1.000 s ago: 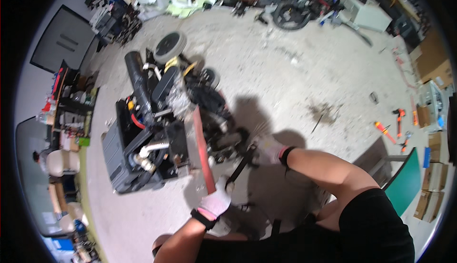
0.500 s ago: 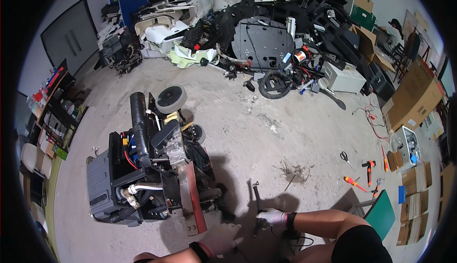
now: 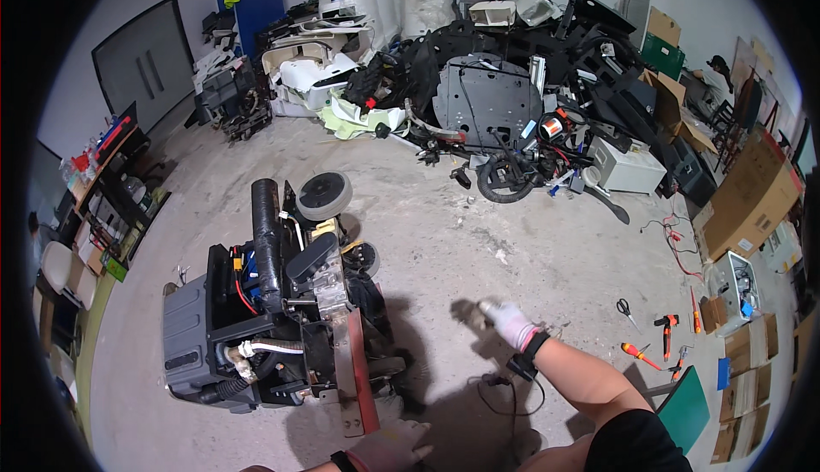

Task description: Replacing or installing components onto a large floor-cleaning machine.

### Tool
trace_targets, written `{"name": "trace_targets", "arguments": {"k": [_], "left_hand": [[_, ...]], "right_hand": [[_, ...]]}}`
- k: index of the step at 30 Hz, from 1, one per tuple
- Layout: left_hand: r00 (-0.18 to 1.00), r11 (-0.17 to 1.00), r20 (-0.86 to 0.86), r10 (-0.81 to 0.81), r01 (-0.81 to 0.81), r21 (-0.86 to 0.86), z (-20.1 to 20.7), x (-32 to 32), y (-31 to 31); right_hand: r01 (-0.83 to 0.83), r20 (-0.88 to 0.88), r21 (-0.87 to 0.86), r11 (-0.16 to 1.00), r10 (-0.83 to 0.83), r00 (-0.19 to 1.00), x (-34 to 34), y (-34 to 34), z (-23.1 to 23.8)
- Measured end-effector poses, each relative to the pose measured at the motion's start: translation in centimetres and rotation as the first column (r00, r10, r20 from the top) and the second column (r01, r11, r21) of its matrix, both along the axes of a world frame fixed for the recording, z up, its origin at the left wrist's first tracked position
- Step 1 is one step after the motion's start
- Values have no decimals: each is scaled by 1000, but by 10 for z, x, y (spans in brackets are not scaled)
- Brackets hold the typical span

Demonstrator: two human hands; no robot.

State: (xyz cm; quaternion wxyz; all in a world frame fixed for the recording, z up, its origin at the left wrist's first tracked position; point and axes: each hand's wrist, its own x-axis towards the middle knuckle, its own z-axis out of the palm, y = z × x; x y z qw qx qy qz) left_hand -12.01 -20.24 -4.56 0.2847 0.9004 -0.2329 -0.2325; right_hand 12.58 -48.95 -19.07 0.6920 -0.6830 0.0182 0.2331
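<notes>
A dismantled dark grey machine (image 3: 273,318) with a black roller, a small wheel and a red metal plate (image 3: 360,378) lies on the concrete floor. My left hand (image 3: 395,445), in a white glove, rests low by the bottom end of the red plate with its fingers spread. My right hand (image 3: 512,325), also gloved and with a black wrist strap, is raised over the floor to the right of the machine. It is closed around a dark wrench (image 3: 468,311) that shows only as a blur.
A black cable (image 3: 506,391) lies on the floor under my right arm. Orange-handled tools (image 3: 662,335) and scissors (image 3: 625,308) lie at the right, near a green board (image 3: 685,408). Scrap parts (image 3: 495,113) are piled at the back, cardboard boxes (image 3: 752,199) at the right, shelves (image 3: 111,190) at the left.
My head has lifted, so more of the room shows. My right hand with the wrench has moved up and right, away from the machine. My left hand has dropped from the red plate's middle to its foot.
</notes>
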Motion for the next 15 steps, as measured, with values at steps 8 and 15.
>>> {"name": "trace_targets", "arguments": {"k": [8,15], "left_hand": [[997,999,-73,-9,11,30,-17,-9,13],[969,990,-248,-5,39,132,-48,-7,29]], "right_hand": [[-573,-241,-325,752,520,819,-52,19,-67],[-655,-161,-300,693,640,751,-65,23,-87]]}}
